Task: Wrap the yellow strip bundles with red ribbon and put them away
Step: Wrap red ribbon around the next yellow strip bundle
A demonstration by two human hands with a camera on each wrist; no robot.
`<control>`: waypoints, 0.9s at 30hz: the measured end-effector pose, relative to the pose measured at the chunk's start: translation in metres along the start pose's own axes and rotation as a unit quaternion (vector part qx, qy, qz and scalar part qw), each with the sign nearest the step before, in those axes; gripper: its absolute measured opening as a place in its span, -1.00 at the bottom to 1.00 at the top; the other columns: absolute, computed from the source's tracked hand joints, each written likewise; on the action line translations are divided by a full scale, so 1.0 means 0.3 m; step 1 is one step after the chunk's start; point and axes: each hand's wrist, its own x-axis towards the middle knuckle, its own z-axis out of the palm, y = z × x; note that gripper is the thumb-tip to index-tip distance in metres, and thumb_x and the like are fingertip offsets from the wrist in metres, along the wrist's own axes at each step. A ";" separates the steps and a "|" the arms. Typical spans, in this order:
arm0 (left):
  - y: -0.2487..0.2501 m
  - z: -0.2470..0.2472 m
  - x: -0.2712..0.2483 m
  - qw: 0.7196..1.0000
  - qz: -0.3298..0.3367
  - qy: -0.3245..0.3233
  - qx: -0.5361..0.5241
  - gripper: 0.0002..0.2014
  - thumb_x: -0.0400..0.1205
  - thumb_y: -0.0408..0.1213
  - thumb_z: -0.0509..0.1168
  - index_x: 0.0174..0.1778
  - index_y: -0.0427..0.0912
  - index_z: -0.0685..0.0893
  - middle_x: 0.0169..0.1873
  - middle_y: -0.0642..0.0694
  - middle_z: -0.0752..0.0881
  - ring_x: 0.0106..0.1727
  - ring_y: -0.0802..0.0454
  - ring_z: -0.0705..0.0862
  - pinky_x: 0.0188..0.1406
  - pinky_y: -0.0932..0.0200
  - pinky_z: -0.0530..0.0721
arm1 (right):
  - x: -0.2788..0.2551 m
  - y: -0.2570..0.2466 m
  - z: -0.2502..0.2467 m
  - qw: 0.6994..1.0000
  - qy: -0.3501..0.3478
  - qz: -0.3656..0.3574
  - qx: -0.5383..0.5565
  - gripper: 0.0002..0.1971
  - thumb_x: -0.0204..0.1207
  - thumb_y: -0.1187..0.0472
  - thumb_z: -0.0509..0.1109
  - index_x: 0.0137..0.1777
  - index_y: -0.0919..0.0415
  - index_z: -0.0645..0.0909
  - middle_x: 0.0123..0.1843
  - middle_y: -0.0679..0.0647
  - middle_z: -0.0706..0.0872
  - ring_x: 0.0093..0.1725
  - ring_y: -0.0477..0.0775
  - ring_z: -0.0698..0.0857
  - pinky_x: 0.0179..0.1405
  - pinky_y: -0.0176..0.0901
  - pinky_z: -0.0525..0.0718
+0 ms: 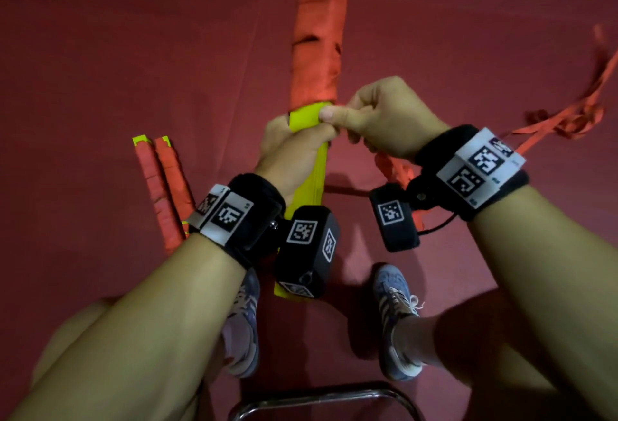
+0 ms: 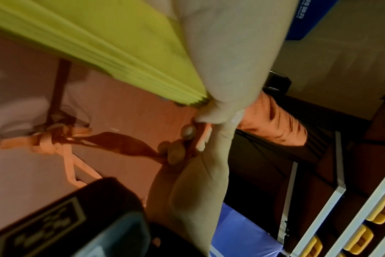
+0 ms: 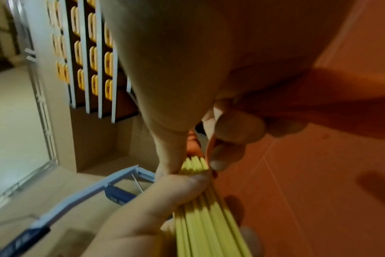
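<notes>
Left grip point(image 1: 291, 153) round bundle point(image 1: 306, 117), ribbon point(image 1: 317, 53) just beyond

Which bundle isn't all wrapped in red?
The bundle in the left hand: its near half is bare yellow; the two floor bundles are nearly all red.

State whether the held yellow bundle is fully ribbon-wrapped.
Partly wrapped: ribbon covers the far part of the bundle; the near part is bare.

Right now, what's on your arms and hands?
No sleeves, no gloves. Left band and right band are padded black, each with a white block of square codes and a black coded camera box; a thin black cable loops by the right box.
</notes>
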 end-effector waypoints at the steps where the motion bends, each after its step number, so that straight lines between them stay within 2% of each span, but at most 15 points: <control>1: -0.012 -0.003 0.006 1.000 0.001 0.010 0.026 -0.94 0.44 -0.28 0.49 -0.29 -0.18 0.83 -0.42 0.03 0.71 -0.35 0.06 0.63 -0.26 0.07 0.52 | 0.002 0.004 0.008 1.000 -0.002 0.003 -0.025 -0.52 0.44 -0.23 0.58 -0.31 0.23 0.68 -0.47 0.13 0.61 -0.56 -0.09 0.47 -0.50 -0.11 0.48; 3: -0.026 -0.002 0.021 0.993 -0.012 0.027 0.111 -0.80 0.45 -0.14 0.50 -0.15 -0.21 0.79 -0.33 0.02 0.77 -0.32 0.03 0.69 -0.33 0.18 0.53 | 0.005 0.005 0.028 0.998 0.002 0.013 -0.054 -0.45 0.43 -0.28 0.55 -0.28 0.27 0.63 -0.49 -0.01 0.50 -0.55 -0.10 0.43 -0.49 -0.06 0.49; 5: -0.033 0.002 0.022 0.979 -0.005 0.025 0.201 -0.49 0.33 0.02 0.50 0.13 -0.17 0.73 -0.06 -0.07 0.83 -0.06 -0.07 0.80 -0.19 0.13 0.66 | -0.009 -0.013 0.055 0.996 0.032 0.025 -0.075 -0.34 0.39 -0.39 0.50 -0.39 0.25 0.46 -0.50 -0.01 0.42 -0.48 0.02 0.41 -0.49 -0.10 0.44; 6: -0.031 0.006 0.016 0.973 -0.001 0.010 0.231 -0.37 0.32 0.04 0.51 0.27 -0.17 0.64 0.08 -0.11 0.80 0.08 -0.12 0.78 -0.04 0.05 0.71 | -0.018 -0.020 0.069 0.994 0.056 0.034 -0.090 -0.30 0.38 -0.44 0.47 -0.44 0.21 0.36 -0.50 0.01 0.40 -0.41 0.06 0.40 -0.46 -0.07 0.40; 7: -0.025 0.013 0.000 0.967 0.004 -0.007 0.255 -0.35 0.38 -0.01 0.53 0.34 -0.15 0.52 0.15 -0.09 0.76 0.16 -0.14 0.74 0.05 0.01 0.68 | -0.024 -0.023 0.078 0.991 0.079 0.050 -0.098 -0.27 0.36 -0.48 0.46 -0.47 0.18 0.30 -0.48 0.02 0.40 -0.35 0.09 0.40 -0.41 -0.04 0.37; 8: -0.024 0.018 -0.015 0.961 0.009 -0.023 0.274 -0.38 0.45 -0.09 0.54 0.34 -0.12 0.42 0.15 -0.05 0.71 0.15 -0.13 0.70 0.03 0.05 0.61 | -0.026 -0.021 0.086 0.989 0.095 0.068 -0.090 -0.28 0.34 -0.49 0.47 -0.48 0.15 0.29 -0.47 0.03 0.41 -0.33 0.10 0.41 -0.37 -0.04 0.34; 11: -0.005 0.005 -0.028 0.964 0.040 -0.067 0.255 -0.48 0.49 -0.22 0.52 0.17 -0.02 0.30 -0.16 0.08 0.60 -0.16 0.01 0.61 -0.26 0.16 0.47 | -0.022 -0.016 0.072 0.992 0.094 0.084 -0.005 -0.38 0.26 -0.40 0.54 -0.48 0.14 0.41 -0.54 -0.07 0.44 -0.46 0.01 0.41 -0.42 -0.09 0.35; 13: 0.012 -0.015 -0.010 0.978 0.032 -0.103 0.178 -0.48 0.37 -0.30 0.57 0.05 -0.02 0.38 -0.33 0.00 0.62 -0.38 0.10 0.60 -0.39 0.18 0.55 | -0.023 -0.021 0.046 0.991 0.065 0.062 0.102 -0.56 0.30 -0.20 0.57 -0.46 0.12 0.51 -0.61 -0.14 0.45 -0.58 -0.10 0.38 -0.51 -0.19 0.35; 14: 0.024 -0.023 -0.004 0.985 0.009 -0.118 0.126 -0.47 0.26 -0.28 0.59 0.00 -0.02 0.43 -0.35 -0.13 0.67 -0.38 0.04 0.64 -0.39 0.09 0.64 | -0.026 -0.022 0.033 0.985 0.041 0.045 0.161 -0.64 0.38 -0.05 0.56 -0.46 0.11 0.54 -0.63 -0.16 0.45 -0.63 -0.15 0.36 -0.57 -0.25 0.32; 16: 0.034 -0.031 0.002 0.987 -0.033 -0.148 0.047 -0.42 0.12 -0.22 0.65 0.02 -0.12 0.58 -0.17 -0.36 0.79 -0.19 -0.15 0.78 -0.17 -0.19 0.79 | -0.032 -0.016 0.019 0.970 -0.016 0.016 0.243 -0.70 0.44 0.13 0.52 -0.49 0.09 0.59 -0.63 -0.16 0.45 -0.66 -0.16 0.30 -0.63 -0.27 0.25; 18: 0.043 -0.027 -0.019 0.974 -0.069 -0.216 -0.001 -0.53 0.23 -0.34 0.61 0.07 -0.29 0.73 -0.06 -0.41 0.79 -0.07 -0.23 0.79 -0.01 -0.13 0.81 | -0.037 -0.008 0.021 0.959 -0.062 -0.009 0.276 -0.73 0.41 0.16 0.47 -0.52 0.08 0.63 -0.61 -0.13 0.44 -0.65 -0.15 0.28 -0.63 -0.31 0.20; 20: 0.050 -0.013 -0.041 0.965 -0.100 -0.243 -0.022 -0.72 0.34 -0.52 0.48 -0.02 -0.40 0.78 -0.15 -0.42 0.74 -0.15 -0.25 0.74 -0.11 -0.05 0.81 | -0.039 -0.005 0.031 0.952 -0.087 -0.014 0.292 -0.78 0.40 0.20 0.44 -0.47 0.09 0.61 -0.60 -0.12 0.45 -0.65 -0.16 0.30 -0.65 -0.36 0.22; 23: 0.034 -0.002 -0.035 0.982 -0.098 -0.162 0.005 -0.76 0.22 -0.49 0.44 -0.20 -0.41 0.75 -0.36 -0.32 0.67 -0.33 -0.16 0.67 -0.32 0.07 0.72 | -0.034 -0.008 0.028 0.964 -0.085 -0.016 0.252 -0.77 0.41 0.12 0.49 -0.30 0.24 0.55 -0.57 -0.05 0.42 -0.64 -0.08 0.29 -0.61 -0.32 0.21; 25: 0.028 -0.006 -0.025 0.989 -0.070 -0.108 0.071 -0.87 0.22 -0.42 0.49 -0.36 -0.32 0.74 -0.48 -0.18 0.66 -0.45 -0.06 0.63 -0.35 0.11 0.64 | -0.022 -0.009 0.013 0.979 -0.080 0.010 0.187 -0.60 0.34 -0.10 0.59 -0.32 0.23 0.59 -0.55 0.08 0.45 -0.64 0.03 0.32 -0.58 -0.21 0.25; 27: 0.017 -0.012 -0.016 0.989 -0.039 -0.067 0.122 -0.88 0.32 -0.43 0.54 -0.37 -0.21 0.73 -0.55 0.02 0.63 -0.53 0.05 0.56 -0.45 0.21 0.51 | -0.016 -0.011 0.004 0.988 -0.083 0.044 0.124 -0.45 0.18 -0.34 0.62 -0.40 0.18 0.62 -0.50 0.23 0.49 -0.63 0.08 0.35 -0.54 -0.15 0.28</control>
